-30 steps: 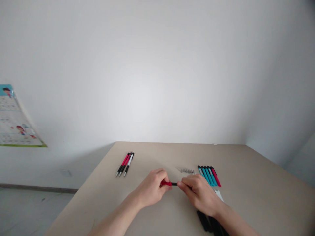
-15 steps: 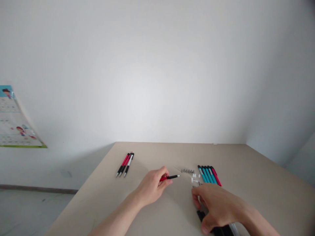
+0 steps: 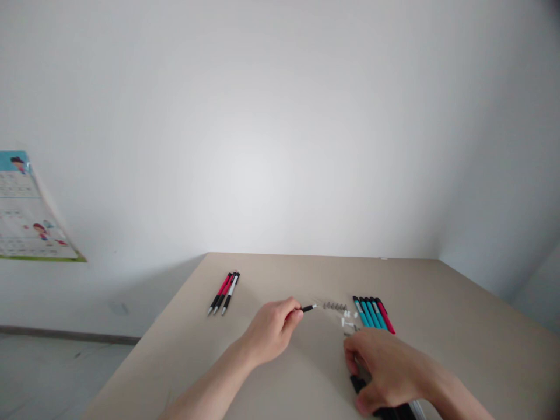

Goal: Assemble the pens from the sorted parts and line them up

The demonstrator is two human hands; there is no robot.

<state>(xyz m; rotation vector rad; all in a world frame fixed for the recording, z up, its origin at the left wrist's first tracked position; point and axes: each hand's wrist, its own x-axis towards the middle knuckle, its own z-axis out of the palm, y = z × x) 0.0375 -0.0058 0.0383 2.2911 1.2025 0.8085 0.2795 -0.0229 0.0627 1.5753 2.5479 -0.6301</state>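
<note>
My left hand point(image 3: 271, 330) is closed around a pen whose black tip end point(image 3: 308, 308) sticks out to the right, above the beige table point(image 3: 459, 326). My right hand point(image 3: 385, 367) rests low on the table near its front edge, fingers curled over black pen parts point(image 3: 385, 412); what it grips is hidden. Between the hands and beyond lie small white pieces point(image 3: 347, 319) and a row of small grey tips point(image 3: 334, 305).
Three assembled pens point(image 3: 224, 293) lie at the table's left. A row of several teal barrels and one red one point(image 3: 373, 314) lies at the right. A poster point(image 3: 26, 210) hangs on the left wall. A white wall stands behind the table.
My hands have parted: the right one let go of the pen and dropped to the black parts near the front edge. The left one keeps the pen, now pointing up and right.
</note>
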